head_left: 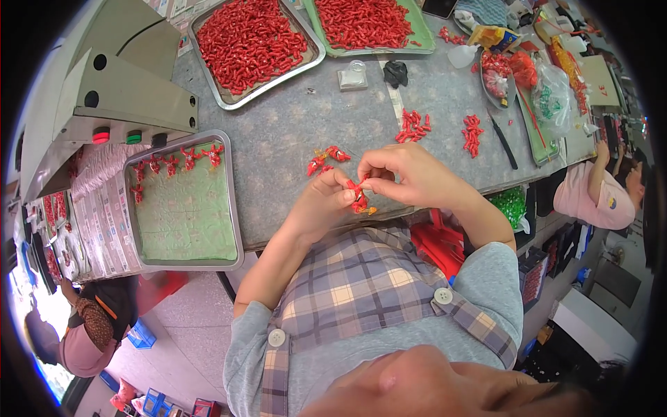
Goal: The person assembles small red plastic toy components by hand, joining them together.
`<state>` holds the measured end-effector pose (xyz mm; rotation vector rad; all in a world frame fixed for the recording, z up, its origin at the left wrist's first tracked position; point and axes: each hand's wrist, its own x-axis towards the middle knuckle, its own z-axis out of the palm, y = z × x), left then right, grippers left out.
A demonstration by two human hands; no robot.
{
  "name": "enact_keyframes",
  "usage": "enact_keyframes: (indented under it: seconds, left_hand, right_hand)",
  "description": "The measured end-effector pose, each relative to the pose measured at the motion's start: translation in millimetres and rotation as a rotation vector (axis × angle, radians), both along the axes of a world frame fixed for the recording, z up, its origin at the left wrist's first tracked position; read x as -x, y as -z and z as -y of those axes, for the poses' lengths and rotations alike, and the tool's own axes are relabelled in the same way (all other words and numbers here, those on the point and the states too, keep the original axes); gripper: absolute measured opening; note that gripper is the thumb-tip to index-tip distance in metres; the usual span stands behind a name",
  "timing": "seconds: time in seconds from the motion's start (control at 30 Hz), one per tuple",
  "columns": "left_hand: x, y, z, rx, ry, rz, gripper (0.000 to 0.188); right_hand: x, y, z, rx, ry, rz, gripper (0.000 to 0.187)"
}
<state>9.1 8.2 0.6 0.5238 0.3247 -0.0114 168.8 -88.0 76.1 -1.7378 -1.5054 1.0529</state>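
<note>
In front of my apron, both hands meet on a small red plastic figure [360, 203] with a yellow bit at its lower end. My left hand [319, 203] pinches it between thumb and fingers. From the other side my right hand [410, 179] closes its fingertips on the figure's upper part, and the exact contact is partly hidden. Just beyond my left hand lie more red figures [319, 162] with yellow bits. Farther right are a loose pile of red pieces [414, 128] and a smaller red pile [472, 135].
A green-lined tray [237, 229] holding several red figures stands left, below a grey machine [125, 90] with buttons. Two trays heaped with red pieces, one metal [321, 52] and one green [424, 31], lie far. A black knife [504, 142] rests right. Other people sit at both sides.
</note>
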Motion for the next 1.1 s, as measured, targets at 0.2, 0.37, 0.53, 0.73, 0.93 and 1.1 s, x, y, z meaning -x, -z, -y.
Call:
enact_keyframes:
  seconds: [0.2, 0.37, 0.53, 0.73, 0.93, 1.1]
  left_hand:
    - [-1.0, 1.9, 2.4, 0.102, 0.018, -0.004, 0.012]
    - [-1.1, 5.1, 3.3, 0.161, 0.039, 0.002, 0.013]
    - [-2.9, -0.5, 4.6, 0.116, 0.010, -0.046, 0.012]
    - [-3.0, -4.3, 0.7, -0.192, -0.057, -0.016, 0.010]
    - [-2.3, -20.9, -4.9, -0.454, -0.059, -0.024, 0.013]
    - [-1.1, -25.2, -9.3, -0.656, 0.003, -0.051, 0.013]
  right_hand:
    - [-4.3, 2.9, -2.1, 0.022, -0.036, -0.020, 0.010]
    - [-6.4, 3.3, -3.0, 0.039, -0.042, -0.044, 0.010]
    - [-7.6, 5.8, -1.2, 0.044, -0.040, -0.046, 0.010]
    - [-4.0, 8.1, 7.0, -0.062, -0.039, 0.010, 0.009]
    - [6.0, 15.2, 15.8, -0.419, 0.001, 0.162, 0.011]
    - [10.1, 16.3, 22.5, -0.501, -0.001, 0.235, 0.014]
